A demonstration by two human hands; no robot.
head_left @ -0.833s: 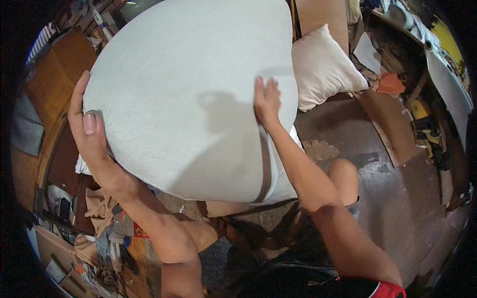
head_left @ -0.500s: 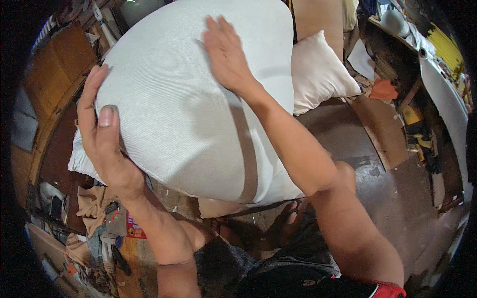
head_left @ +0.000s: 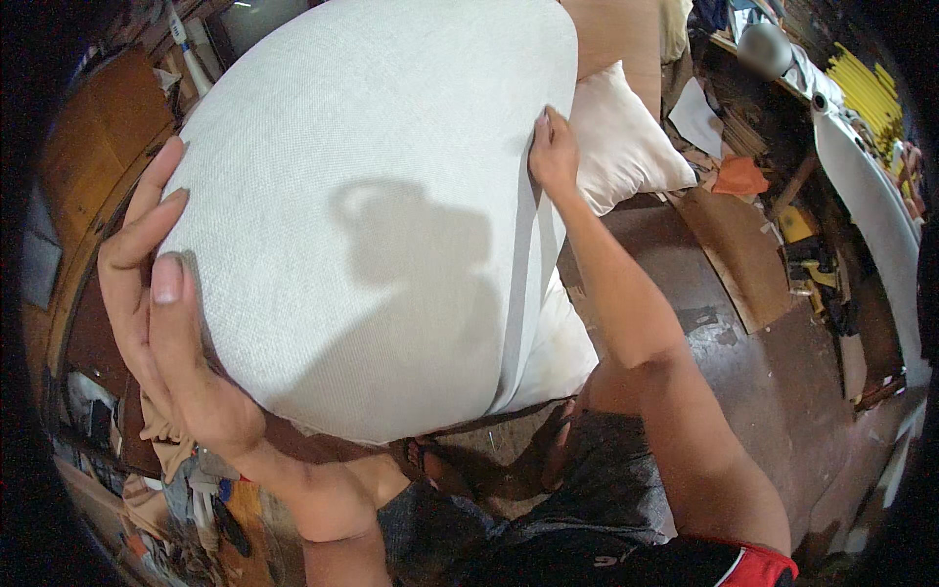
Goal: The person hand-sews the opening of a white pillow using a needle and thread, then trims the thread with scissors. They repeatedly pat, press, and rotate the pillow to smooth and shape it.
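A large rounded piece covered in pale woven fabric, like a big cushion [head_left: 323,117], fills the middle of the view, tilted up before me. My left hand [head_left: 161,303] grips its left edge, thumb on the face and fingers spread along the rim. At the right edge, my right hand [head_left: 556,152] is closed with curled fingers against the fabric; the far side of that grip is hidden. Shadows of my head and arm fall across the fabric. Beneath it a white pillow-like piece [head_left: 562,342] partly shows.
A white pillow [head_left: 626,137] lies just beyond my right hand, beside a tan board [head_left: 626,49]. Scraps, an orange cloth [head_left: 740,176] and a brown sheet [head_left: 734,254] lie on the right. Yellow rods [head_left: 866,93] are stacked at far right. Loose cloths [head_left: 166,450] clutter the lower left.
My right hand has moved from flat on the middle of the cushion to its right edge and curled closed. The cushion has shifted left and nearer, my left hand with it.
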